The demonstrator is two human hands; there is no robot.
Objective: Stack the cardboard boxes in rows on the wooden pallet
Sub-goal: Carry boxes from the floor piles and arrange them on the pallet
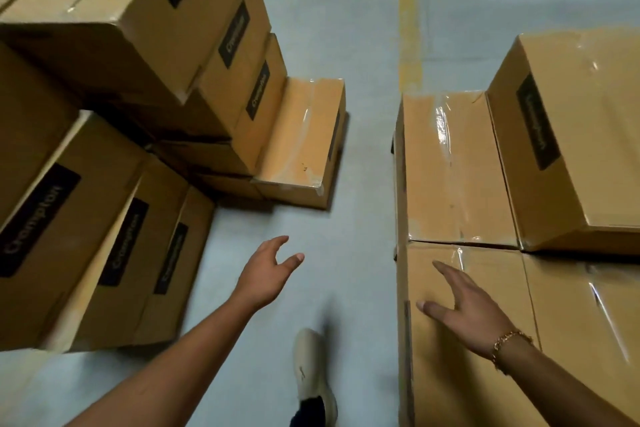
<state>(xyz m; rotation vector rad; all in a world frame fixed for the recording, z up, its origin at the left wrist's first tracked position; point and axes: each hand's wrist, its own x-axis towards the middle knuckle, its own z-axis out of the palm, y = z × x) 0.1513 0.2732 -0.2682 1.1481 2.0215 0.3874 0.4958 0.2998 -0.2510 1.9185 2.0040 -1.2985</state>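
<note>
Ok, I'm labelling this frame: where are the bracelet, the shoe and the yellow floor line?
bracelet (510, 335), head view, its gold chain links.
shoe (311, 364), head view, its pale upper.
yellow floor line (408, 3), head view, its painted middle stretch.

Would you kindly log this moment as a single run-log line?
left hand: open, empty, above floor | right hand: open, spread over near right box | second-tier box: one in view, far right

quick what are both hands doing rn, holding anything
Left hand: open, holding nothing.
Right hand: open, fingers spread over the near cardboard box, holding nothing.
</note>
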